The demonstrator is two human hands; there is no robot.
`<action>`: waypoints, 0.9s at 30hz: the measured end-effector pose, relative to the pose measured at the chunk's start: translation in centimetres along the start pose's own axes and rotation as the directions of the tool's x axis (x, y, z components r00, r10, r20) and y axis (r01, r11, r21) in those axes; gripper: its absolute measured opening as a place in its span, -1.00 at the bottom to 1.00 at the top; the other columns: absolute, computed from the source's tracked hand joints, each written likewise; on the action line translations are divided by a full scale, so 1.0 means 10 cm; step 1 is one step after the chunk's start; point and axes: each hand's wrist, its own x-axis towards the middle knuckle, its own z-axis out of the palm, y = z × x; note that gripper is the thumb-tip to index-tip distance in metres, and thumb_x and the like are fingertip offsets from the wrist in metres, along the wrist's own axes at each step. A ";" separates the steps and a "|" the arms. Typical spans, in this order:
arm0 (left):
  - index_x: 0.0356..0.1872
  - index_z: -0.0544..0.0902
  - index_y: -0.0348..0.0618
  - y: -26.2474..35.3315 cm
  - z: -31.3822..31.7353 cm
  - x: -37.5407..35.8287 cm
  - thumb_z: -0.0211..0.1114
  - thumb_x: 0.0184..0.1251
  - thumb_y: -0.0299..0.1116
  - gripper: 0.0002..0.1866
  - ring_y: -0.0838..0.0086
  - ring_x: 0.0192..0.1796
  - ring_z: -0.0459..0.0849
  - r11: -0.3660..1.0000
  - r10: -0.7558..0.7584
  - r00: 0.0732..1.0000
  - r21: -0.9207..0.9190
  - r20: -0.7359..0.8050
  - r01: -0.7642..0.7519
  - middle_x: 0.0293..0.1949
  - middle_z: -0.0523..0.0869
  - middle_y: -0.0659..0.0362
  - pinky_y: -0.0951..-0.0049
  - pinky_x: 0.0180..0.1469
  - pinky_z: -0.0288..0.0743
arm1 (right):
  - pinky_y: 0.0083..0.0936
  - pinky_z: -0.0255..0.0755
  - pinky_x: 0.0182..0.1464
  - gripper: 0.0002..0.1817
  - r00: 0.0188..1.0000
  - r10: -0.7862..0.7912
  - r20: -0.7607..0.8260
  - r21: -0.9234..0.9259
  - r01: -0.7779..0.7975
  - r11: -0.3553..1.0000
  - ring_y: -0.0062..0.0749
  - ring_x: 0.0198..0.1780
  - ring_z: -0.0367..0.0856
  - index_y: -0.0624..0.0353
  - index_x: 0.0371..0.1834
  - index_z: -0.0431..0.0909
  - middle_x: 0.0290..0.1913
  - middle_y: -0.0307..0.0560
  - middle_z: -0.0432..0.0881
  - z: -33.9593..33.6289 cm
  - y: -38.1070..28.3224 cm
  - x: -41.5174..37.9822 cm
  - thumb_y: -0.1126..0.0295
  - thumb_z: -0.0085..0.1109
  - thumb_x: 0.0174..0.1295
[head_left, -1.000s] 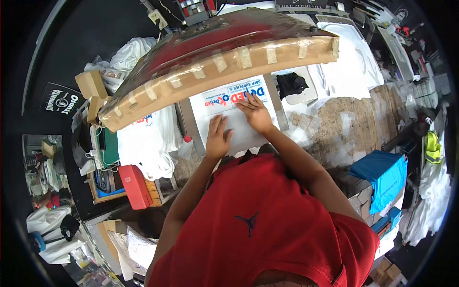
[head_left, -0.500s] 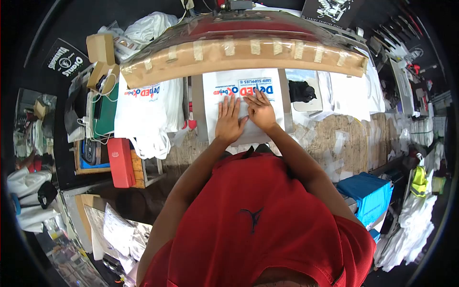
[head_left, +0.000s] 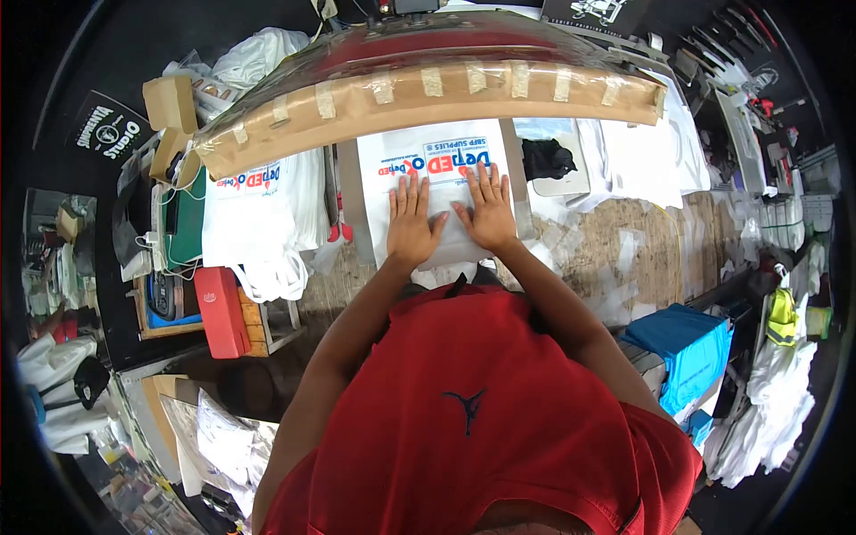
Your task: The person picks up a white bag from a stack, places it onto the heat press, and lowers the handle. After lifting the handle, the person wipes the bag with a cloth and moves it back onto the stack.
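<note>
A white printed cloth [head_left: 379,147] with blue and red lettering lies flat on a grey-brown board [head_left: 354,209]. Its lettering appears upside down from my side. My left hand [head_left: 410,227] rests palm down on the lower left of the cloth, fingers stretched towards the print. My right hand [head_left: 489,214] is also flat on it, to the right, with fingers spread and tips at the lettering's edge. The two thumbs point towards each other with a small gap. Neither hand grips anything.
A large red machine [head_left: 446,34] with a taped brown cardboard edge [head_left: 406,94] overhangs the board's far side. At left lies a stack of white printed bags [head_left: 259,214], beside a red box [head_left: 221,312]. Black cloth [head_left: 547,159] and white sheets [head_left: 637,160] lie at right.
My right hand has gone from bent fingers on the lettering to lying flat and spread, slightly lower. My left hand's fingers have spread apart. The whole view has shifted slightly.
</note>
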 end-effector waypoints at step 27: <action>0.54 0.13 -0.21 0.01 0.01 -0.02 0.05 0.46 0.12 -0.19 -0.05 0.62 -0.15 1.000 -0.003 1.000 0.021 -0.011 0.003 0.59 -0.02 -0.08 -0.08 0.58 -0.31 | 0.14 -0.10 0.53 -0.13 1.000 0.010 -0.001 -0.025 -0.010 1.000 0.28 0.58 -0.05 0.32 0.51 0.14 0.57 0.27 0.05 -0.31 -0.04 0.03 -0.05 0.16 0.31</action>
